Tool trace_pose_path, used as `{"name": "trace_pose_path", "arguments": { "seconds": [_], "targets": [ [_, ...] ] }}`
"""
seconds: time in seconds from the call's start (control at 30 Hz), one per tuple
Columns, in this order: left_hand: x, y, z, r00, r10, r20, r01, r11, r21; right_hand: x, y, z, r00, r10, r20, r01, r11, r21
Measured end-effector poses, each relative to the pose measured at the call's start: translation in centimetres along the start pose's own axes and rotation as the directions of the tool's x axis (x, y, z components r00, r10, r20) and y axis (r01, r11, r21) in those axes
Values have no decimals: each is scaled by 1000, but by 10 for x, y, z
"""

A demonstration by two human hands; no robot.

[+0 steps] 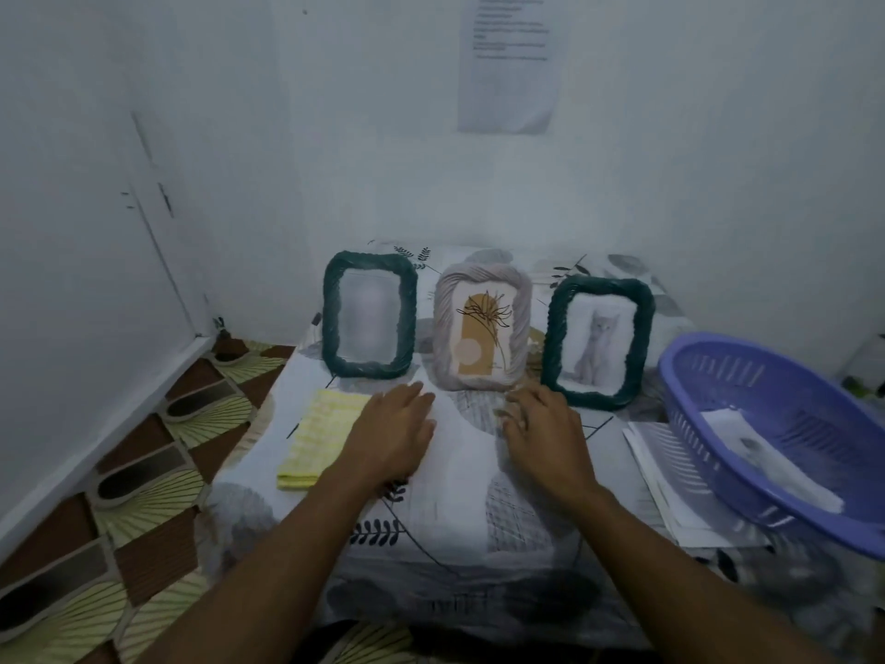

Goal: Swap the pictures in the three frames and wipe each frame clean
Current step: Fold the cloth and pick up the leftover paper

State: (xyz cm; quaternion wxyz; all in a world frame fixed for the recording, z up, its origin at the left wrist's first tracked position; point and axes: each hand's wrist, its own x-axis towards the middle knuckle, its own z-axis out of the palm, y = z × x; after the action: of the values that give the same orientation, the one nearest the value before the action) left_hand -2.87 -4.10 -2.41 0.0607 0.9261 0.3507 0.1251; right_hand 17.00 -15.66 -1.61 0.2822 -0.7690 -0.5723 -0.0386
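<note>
green woven rims edge two of the three picture frames standing upright in a row at the back of a cloth-covered counter. each has its long axis vertical and faces the camera. the left green frame holds a blurred picture, the pale middle frame a plant drawing, the right green frame a grey cat. both hands reach palm down near the pale frame's base, holding nothing. the left hand has straight fingers held close together; the right hand has loosely bent, blurred fingers. one folded yellow cloth lies beside the left hand. one purple basket sits on loose papers at the right.
</note>
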Motion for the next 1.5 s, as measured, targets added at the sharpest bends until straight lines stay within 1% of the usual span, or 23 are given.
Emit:
{"name": "trace_pose_path", "arguments": {
  "seconds": [0.03,0.1,0.17,0.2,0.23,0.3,0.37,0.4,0.47,0.5,0.57,0.73,0.8,0.87,0.97,1.03,1.1,1.17,1.3,1.37,1.43,1.47,1.5],
  "targets": [
    [-2,7,8,1000,-6,31,4,998,62,-7,8,-6,1000,-18,8,19,999,-32],
    [-4,18,17,999,-29,31,24,990,142,-21,22,-18,999,-34,37,36,996,-78],
    [-1,28,13,999,-44,6,42,987,157,-32,34,-28,997,-48,63,53,996,-78],
    [2,33,10,1000,-26,6,25,989,148,-36,37,-34,996,-53,68,58,996,-67],
    [6,41,8,1000,2,19,-4,994,113,-38,39,-41,997,-57,61,60,997,-56],
    [13,62,2,998,47,48,-46,998,-30,-39,40,-61,997,-75,29,76,997,-35],
    [18,88,2,996,67,62,-56,985,-164,-37,41,-86,993,-114,-34,112,992,-51],
    [21,101,6,994,67,84,-49,979,-199,-37,44,-99,990,-124,-66,119,990,-70],
    [25,128,17,988,67,138,-41,982,-183,-39,59,-126,989,-99,-111,86,989,-121],
    [28,142,22,987,63,145,-40,986,-162,-42,70,-138,993,-64,-103,48,988,-149],
    [33,171,31,991,31,131,-12,990,-141,-53,94,-157,999,7,-38,-14,983,-181],
    [45,238,51,991,-52,121,67,991,-117,-75,132,-182,983,62,173,-34,986,-164],
    [50,262,56,983,-143,116,160,975,-157,-82,140,-182,983,50,177,-24,989,-146],
    [53,281,59,966,-232,115,253,937,-239,-85,144,-178,990,19,142,1,990,-141],
    [58,297,58,937,-315,150,349,859,-374,-83,147,-174,993,-8,120,25,990,-139],
    [62,302,57,922,-341,184,387,795,-467,-78,147,-175,991,-5,136,26,988,-153],
    [64,305,54,909,-346,232,415,708,-572,-76,148,-176,989,-1,151,24,988,-153],
    [64,305,49,886,-366,285,461,630,-625,-77,147,-177,989,0,151,22,989,-146],
    [73,307,42,852,-409,328,514,528,-677,-77,147,-177,989,2,147,18,991,-134],
    [77,313,40,826,-405,391,544,395,-740,-77,146,-177,989,0,151,19,992,-122],
    [81,315,40,773,-400,492,595,189,-781,-78,144,-179,989,0,146,17,993,-117],
    [84,313,41,745,-399,534,615,101,-782,-79,144,-179,990,2,144,15,993,-118],
    [86,311,44,735,-396,550,611,37,-791,-79,143,-180,989,5,146,13,992,-124]
  ]
}}
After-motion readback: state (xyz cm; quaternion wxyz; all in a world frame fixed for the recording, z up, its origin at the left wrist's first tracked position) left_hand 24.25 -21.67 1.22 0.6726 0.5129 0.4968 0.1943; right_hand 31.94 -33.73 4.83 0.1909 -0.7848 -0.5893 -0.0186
